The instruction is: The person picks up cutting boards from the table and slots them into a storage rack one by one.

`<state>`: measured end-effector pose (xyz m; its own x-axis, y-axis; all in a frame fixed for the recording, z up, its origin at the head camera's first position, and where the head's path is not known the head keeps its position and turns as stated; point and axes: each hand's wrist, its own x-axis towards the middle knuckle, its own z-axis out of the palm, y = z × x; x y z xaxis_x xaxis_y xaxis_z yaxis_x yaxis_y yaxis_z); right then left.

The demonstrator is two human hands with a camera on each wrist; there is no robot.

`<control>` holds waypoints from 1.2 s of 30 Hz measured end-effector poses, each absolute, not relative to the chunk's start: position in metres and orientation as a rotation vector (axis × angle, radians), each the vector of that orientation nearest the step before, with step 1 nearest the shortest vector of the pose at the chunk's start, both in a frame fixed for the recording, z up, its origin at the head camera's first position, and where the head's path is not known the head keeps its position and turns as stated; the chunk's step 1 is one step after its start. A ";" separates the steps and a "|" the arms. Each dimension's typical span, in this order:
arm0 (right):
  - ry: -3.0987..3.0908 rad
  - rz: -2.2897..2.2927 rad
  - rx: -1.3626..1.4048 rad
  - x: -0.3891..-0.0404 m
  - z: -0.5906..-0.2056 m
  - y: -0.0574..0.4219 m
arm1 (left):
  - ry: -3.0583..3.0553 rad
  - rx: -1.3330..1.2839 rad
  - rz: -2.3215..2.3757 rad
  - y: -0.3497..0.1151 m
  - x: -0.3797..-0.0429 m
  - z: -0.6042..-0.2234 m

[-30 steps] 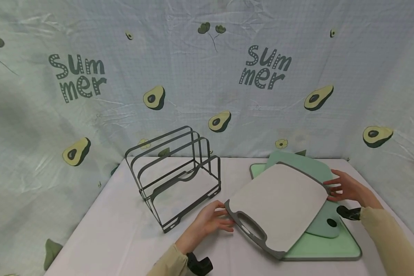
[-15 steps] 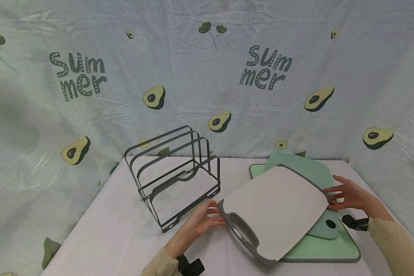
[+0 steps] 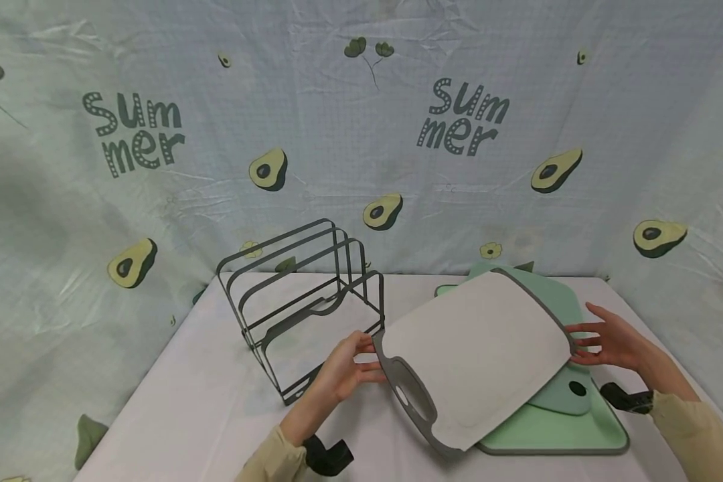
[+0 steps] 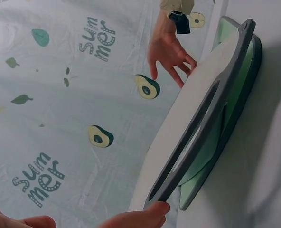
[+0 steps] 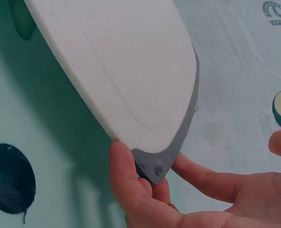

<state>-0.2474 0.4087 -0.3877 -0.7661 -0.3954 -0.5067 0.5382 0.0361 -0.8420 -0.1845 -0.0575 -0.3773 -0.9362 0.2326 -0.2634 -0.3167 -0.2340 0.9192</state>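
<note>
A white cutting board (image 3: 476, 355) with grey ends and a slot handle is held tilted, its handle end toward the lower left. My left hand (image 3: 337, 371) grips the near-left corner beside the handle. In the left wrist view its fingers (image 4: 154, 213) sit under that corner, the thumb standing apart. At the opposite right corner, my right hand (image 3: 620, 343) has its fingers (image 5: 124, 175) on both sides of the grey tip, thumb free. Beneath lie a teal cutting board (image 3: 563, 395) with a dark oval hole and a light green one (image 3: 554, 435) with a grey rim, both partly covered.
A dark metal rack (image 3: 280, 329) with several upright loops stands on the white table (image 3: 205, 402) left of the boards, close to my left hand. A cloth backdrop (image 3: 313, 134) printed with avocados rises behind the table.
The white board has shifted left, its handle end nearing the rack and tilting more. My left hand has moved left and slightly up; my right hand has moved a little right with its corner.
</note>
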 end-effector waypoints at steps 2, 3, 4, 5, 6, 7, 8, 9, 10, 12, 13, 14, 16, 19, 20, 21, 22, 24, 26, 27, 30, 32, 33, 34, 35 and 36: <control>1.619 -1.837 0.130 -0.245 -0.386 0.407 | 1.714 -0.093 2.213 -0.058 -0.184 -0.374; 1.613 -1.849 0.121 -0.244 -0.385 0.406 | 1.726 -0.087 2.213 -0.058 -0.184 -0.372; 1.607 -1.862 0.113 -0.243 -0.384 0.405 | 1.738 -0.078 2.216 -0.057 -0.184 -0.370; 1.611 -1.870 0.105 -0.242 -0.384 0.405 | 1.747 -0.071 2.220 -0.057 -0.184 -0.368; 1.618 -1.880 0.099 -0.241 -0.383 0.404 | 1.754 -0.059 2.227 -0.057 -0.183 -0.365; 1.627 -1.887 0.091 -0.240 -0.383 0.403 | 1.757 -0.042 2.236 -0.057 -0.182 -0.363; 1.635 -1.895 0.082 -0.240 -0.382 0.403 | 1.766 -0.020 2.242 -0.057 -0.182 -0.361; 1.647 -1.901 0.073 -0.239 -0.382 0.403 | 1.772 0.001 2.248 -0.057 -0.181 -0.358; 1.656 -1.909 0.064 -0.238 -0.381 0.402 | 1.779 0.021 2.254 -0.057 -0.181 -0.356; 1.664 -1.935 0.045 -0.237 -0.380 0.402 | 1.795 0.061 2.257 -0.058 -0.180 -0.351; 1.666 -1.949 0.034 -0.237 -0.379 0.402 | 1.803 0.082 2.257 -0.059 -0.180 -0.348; 1.666 -1.964 0.022 -0.237 -0.379 0.401 | 1.815 0.101 2.253 -0.060 -0.179 -0.346; 1.667 -1.995 0.007 -0.236 -0.378 0.399 | 1.828 0.125 2.252 -0.062 -0.179 -0.341; 1.659 -2.039 -0.006 -0.236 -0.376 0.393 | 1.843 0.139 2.258 -0.066 -0.180 -0.332; 1.662 -2.051 -0.009 -0.237 -0.375 0.391 | 1.845 0.144 2.265 -0.067 -0.180 -0.329; 1.672 -2.062 -0.014 -0.237 -0.374 0.388 | 1.841 0.146 2.273 -0.068 -0.179 -0.326; 1.677 -2.074 -0.021 -0.237 -0.372 0.386 | 1.842 0.150 2.276 -0.070 -0.179 -0.322; 1.686 -2.096 -0.041 -0.237 -0.370 0.380 | 1.850 0.169 2.276 -0.074 -0.178 -0.316; 1.689 -2.121 -0.067 -0.237 -0.367 0.375 | 1.868 0.211 2.261 -0.079 -0.176 -0.309; 1.678 -2.137 -0.080 -0.237 -0.365 0.372 | 1.880 0.229 2.248 -0.081 -0.175 -0.306; 1.633 -2.184 -0.111 -0.237 -0.361 0.363 | 1.898 0.284 2.218 -0.089 -0.171 -0.296; 1.613 -2.212 -0.128 -0.237 -0.358 0.357 | 1.904 0.325 2.204 -0.094 -0.168 -0.290; 1.612 -2.223 -0.140 -0.237 -0.357 0.354 | 1.900 0.339 2.201 -0.097 -0.166 -0.288; 1.606 -2.237 -0.155 -0.237 -0.356 0.351 | 1.898 0.352 2.199 -0.101 -0.165 -0.285; 1.599 -2.249 -0.167 -0.238 -0.355 0.347 | 1.894 0.367 2.199 -0.104 -0.163 -0.284; 1.588 -2.261 -0.180 -0.238 -0.354 0.344 | 1.890 0.377 2.203 -0.107 -0.162 -0.282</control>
